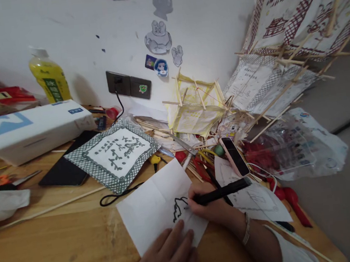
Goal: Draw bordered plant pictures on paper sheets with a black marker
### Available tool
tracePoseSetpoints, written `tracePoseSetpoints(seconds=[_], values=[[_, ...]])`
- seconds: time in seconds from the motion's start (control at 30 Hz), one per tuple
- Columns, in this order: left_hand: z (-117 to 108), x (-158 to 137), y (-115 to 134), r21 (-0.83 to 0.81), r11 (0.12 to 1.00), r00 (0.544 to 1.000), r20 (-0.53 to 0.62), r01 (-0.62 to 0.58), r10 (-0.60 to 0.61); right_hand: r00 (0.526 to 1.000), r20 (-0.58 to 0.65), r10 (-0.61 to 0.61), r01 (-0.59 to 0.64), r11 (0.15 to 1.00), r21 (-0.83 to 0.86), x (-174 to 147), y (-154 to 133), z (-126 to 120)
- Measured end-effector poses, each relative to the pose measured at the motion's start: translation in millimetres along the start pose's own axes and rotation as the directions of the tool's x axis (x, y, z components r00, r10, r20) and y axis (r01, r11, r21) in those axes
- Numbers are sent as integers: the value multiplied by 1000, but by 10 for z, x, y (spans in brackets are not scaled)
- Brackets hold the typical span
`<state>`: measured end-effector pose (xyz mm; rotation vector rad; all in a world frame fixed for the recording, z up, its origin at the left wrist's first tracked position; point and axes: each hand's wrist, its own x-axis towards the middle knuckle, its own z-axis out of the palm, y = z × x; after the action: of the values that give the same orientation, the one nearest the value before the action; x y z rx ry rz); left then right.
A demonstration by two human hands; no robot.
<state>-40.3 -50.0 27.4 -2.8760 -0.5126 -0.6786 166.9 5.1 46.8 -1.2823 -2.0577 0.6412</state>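
Note:
A sheet of white paper (149, 217) lies at an angle on the wooden table, with a few black ink lines near its lower right part. My right hand (206, 209) grips a black marker pen (223, 191), its tip end at the drawn lines. The fingers hide part of the drawing. My left hand (171, 256) lies flat on the paper's lower edge, fingers stretched out just below the lines. Above the sheet is a finished drawing with a green checked border (115, 154), showing green leaf shapes and writing.
A white box (34, 131) and a yellow drink bottle (49, 75) stand at the left. Behind the paper are scissors (182, 143), a phone (234, 157) and a yellow stick-framed lantern (195, 104). Larger paper lanterns (300, 17) rise at the right, above a plastic bag (304, 146).

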Motion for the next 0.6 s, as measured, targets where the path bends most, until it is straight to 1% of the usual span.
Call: tracePoseSetpoints(seconds=[0.17, 0.3, 0.4, 0.53, 0.6], values=[[-28, 3, -7, 7, 1000, 1000, 24, 5, -5, 1000, -20, -6, 6, 1000, -6, 0, 23, 15], [-33, 3, -13, 15, 1000, 999, 41, -13, 13, 1000, -31, 1, -1, 1000, -16, 7, 31, 20], [-24, 9, -13, 13, 1000, 999, 40, -8, 8, 1000, -27, -6, 6, 1000, -10, 10, 22, 18], [-22, 17, -13, 12, 1000, 999, 32, 3, -3, 1000, -22, -12, 12, 1000, 27, 15, 23, 12], [-24, 14, -12, 10, 1000, 999, 33, 2, -3, 999, -46, 18, -14, 997, 78, 24, 34, 3]])
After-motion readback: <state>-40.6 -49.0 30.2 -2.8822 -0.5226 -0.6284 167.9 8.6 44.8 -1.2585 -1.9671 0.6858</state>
